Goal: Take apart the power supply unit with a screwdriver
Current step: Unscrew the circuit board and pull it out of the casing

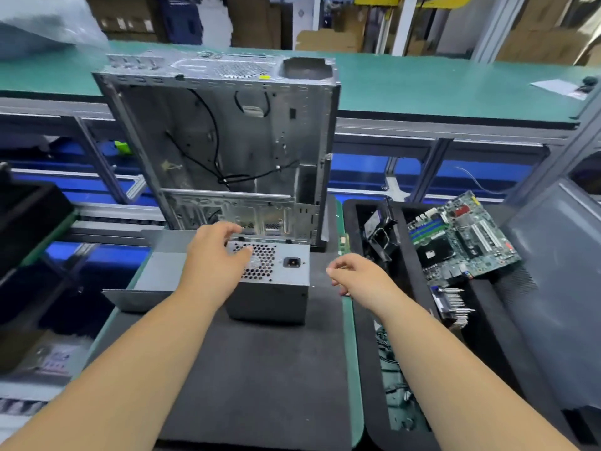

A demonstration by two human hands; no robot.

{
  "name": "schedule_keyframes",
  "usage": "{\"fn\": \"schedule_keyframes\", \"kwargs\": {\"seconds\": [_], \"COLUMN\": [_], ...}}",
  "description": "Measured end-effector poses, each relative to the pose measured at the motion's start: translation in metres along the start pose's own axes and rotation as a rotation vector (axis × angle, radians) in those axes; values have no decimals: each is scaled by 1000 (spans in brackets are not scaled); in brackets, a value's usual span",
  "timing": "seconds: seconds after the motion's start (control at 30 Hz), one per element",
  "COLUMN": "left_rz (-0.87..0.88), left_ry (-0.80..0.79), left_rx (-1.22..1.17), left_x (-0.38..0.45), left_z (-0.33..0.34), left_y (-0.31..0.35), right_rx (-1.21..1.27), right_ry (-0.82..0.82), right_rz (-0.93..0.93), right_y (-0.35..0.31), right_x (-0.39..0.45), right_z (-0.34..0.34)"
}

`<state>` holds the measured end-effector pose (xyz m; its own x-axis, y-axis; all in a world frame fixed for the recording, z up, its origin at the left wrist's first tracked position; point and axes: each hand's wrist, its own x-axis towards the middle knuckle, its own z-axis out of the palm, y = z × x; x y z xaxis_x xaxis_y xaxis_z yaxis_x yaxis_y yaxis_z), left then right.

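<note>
Panel first, far left: a flat grey metal sheet (143, 289) lies on the dark mat (260, 369) of the desk, touching the power supply unit's left side. And there's the left hand (216, 255), reaching in over the power supply unit (276, 284), fingers spread and loosely bent across the honeycomb fan grille, thumb on the mesh. Its grip looks relaxed, resting on the box, not clamped round it. The unit sits on the mat in the middle, grille and power socket (291, 262) turned upward, just in front of the gutted computer case (227, 141) standing upright behind it. Moving right, the right hand (353, 275) hovers just beside the unit, fingers curled inward, and as far as can be seen it holds nothing. Further right, a black tray (419, 307) carries a green motherboard (461, 237) and other stripped parts. No screwdriver in sight! So this reads as the setup step: steadying the unit, cover apparently not yet opened. Next move calls for fetching the driver, finding the cover screws, and holding the box firm while turning.
</note>
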<state>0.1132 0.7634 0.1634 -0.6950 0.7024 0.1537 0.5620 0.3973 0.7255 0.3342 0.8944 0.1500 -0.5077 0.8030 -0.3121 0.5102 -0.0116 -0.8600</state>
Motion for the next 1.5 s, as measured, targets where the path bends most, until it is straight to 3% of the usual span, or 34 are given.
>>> {"fn": "schedule_keyframes", "kwargs": {"seconds": [0.2,0.3,0.57,0.9,1.13,1.5], "left_rz": [-312,-354,-266,-64,-30,50], "left_ry": [-265,-342,-399,-363,-492,-675], "left_rx": [-141,-221,-228,-286,-299,-152], "left_x": [28,37,48,48,34,-8], "left_z": [-8,-8,-16,-14,-17,-18], "left_y": [-30,-36,-36,-39,-47,-74], "right_rx": [-76,-133,-165,-233,-249,-664], "right_ry": [14,21,64,168,-4,-104], "right_rz": [9,28,15,-184,-98,-43], "right_y": [-31,-39,-44,-39,-31,-14], "right_x": [24,30,30,23,9,-32], "right_z": [28,35,32,33,26,50]}}
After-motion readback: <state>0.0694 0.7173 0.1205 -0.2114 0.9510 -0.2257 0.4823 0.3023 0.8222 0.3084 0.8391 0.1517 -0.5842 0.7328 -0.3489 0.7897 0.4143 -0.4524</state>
